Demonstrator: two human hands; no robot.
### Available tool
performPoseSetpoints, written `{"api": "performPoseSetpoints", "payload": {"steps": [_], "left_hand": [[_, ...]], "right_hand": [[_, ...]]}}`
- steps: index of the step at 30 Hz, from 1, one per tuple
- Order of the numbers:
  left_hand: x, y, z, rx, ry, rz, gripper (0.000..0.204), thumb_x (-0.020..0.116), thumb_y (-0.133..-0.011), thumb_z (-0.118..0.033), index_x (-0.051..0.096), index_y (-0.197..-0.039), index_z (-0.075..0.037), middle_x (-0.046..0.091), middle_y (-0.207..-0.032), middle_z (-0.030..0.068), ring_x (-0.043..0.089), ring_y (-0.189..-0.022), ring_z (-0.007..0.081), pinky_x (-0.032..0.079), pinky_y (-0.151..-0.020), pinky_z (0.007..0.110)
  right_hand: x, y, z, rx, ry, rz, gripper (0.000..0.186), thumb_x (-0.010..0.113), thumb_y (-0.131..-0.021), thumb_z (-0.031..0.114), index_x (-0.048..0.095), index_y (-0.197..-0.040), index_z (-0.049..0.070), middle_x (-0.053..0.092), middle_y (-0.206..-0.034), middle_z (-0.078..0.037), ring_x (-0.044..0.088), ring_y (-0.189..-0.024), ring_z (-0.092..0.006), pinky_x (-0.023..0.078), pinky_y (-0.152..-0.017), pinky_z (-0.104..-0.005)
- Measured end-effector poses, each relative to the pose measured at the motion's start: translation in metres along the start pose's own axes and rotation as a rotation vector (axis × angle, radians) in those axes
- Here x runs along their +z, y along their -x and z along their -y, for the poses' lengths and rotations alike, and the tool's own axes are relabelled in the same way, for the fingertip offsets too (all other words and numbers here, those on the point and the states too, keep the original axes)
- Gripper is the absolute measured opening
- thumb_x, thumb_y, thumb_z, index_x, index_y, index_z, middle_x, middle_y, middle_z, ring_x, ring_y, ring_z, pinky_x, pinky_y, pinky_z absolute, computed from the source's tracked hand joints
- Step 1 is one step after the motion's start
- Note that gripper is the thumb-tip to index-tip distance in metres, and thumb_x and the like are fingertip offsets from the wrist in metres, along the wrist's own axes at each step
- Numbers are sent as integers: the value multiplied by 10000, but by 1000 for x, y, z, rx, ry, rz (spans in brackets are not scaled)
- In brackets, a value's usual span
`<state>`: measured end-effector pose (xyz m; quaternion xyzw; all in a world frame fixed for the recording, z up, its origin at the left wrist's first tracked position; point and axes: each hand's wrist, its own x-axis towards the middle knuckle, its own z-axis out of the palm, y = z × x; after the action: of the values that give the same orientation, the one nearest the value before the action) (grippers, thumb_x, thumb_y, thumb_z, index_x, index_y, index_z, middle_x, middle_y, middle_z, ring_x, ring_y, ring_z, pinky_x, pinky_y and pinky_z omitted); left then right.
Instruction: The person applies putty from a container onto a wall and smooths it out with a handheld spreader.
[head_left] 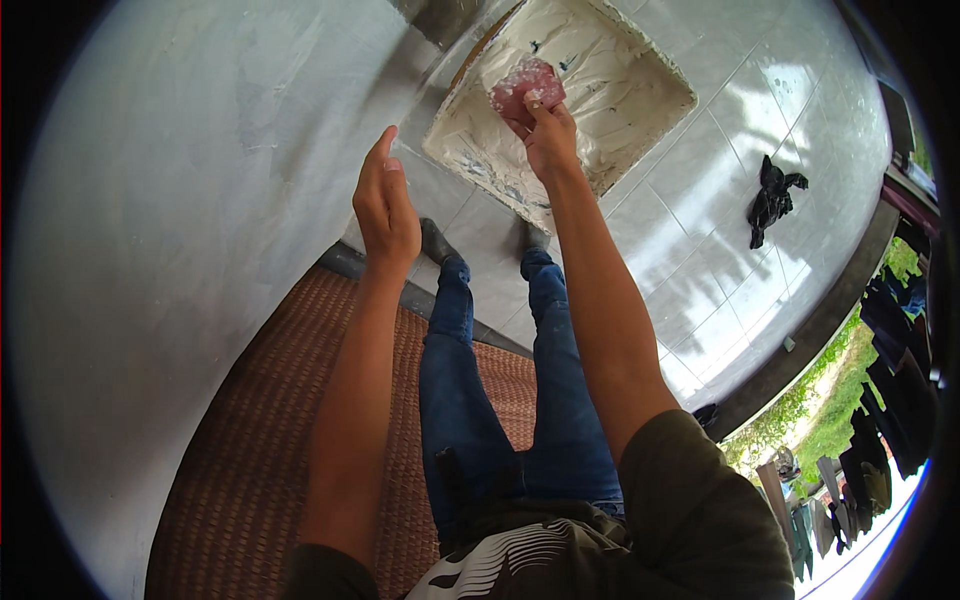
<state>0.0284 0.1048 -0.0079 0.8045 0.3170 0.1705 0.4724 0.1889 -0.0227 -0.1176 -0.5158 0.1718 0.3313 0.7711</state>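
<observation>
My right hand [548, 135] grips a flat pinkish-red scraper [522, 92] between thumb and fingers; white paste speckles its surface. It is over a square tray [470, 180] holding creamy white paste [625, 95], smeared in ridges with a few dark specks. Whether the scraper touches the paste I cannot tell. My left hand [388, 205] is held up to the left of the tray, near the grey wall [200, 200]. Its fingers are stretched out and close together, with nothing in them.
Grey floor tiles [690, 190] lie around the tray, with a crumpled black bag [772, 200] on them at the right. A brown woven mat [270, 430] covers the floor at the lower left. My feet stand just short of the tray. Hanging clothes [880, 400] are at the far right.
</observation>
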Motion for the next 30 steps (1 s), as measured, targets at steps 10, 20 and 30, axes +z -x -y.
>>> {"api": "performPoseSetpoints", "payload": {"steps": [10, 20, 30], "left_hand": [[-12, -4, -83, 133, 25, -60, 457, 342, -1012, -215, 509, -1314, 84, 556, -1308, 272, 530, -1234, 378, 387, -1047, 403], [-79, -3, -234, 330, 75, -297, 494, 275, -1020, -226, 509, -1330, 79, 549, -1348, 219, 478, -1302, 307, 313, -1112, 389], [-175, 26, -350, 559, 48, -546, 516, 238, -1022, -229, 483, -1345, 92, 522, -1378, 223, 453, -1327, 315, 298, -1134, 407]], "right_hand": [[-20, 64, 100, -19, -84, 199, 262, 576, -972, 148, 530, -1227, 111, 622, -1129, -24, 631, -1036, -188, 509, -955, -399], [56, 184, 228, -124, -119, 502, 211, 561, -982, 146, 580, -1191, 117, 675, -1077, -5, 680, -926, -144, 579, -796, -326], [142, 287, 338, -301, -78, 746, 269, 579, -964, 131, 580, -1209, 22, 669, -1092, -64, 671, -937, -145, 580, -785, -302]]}}
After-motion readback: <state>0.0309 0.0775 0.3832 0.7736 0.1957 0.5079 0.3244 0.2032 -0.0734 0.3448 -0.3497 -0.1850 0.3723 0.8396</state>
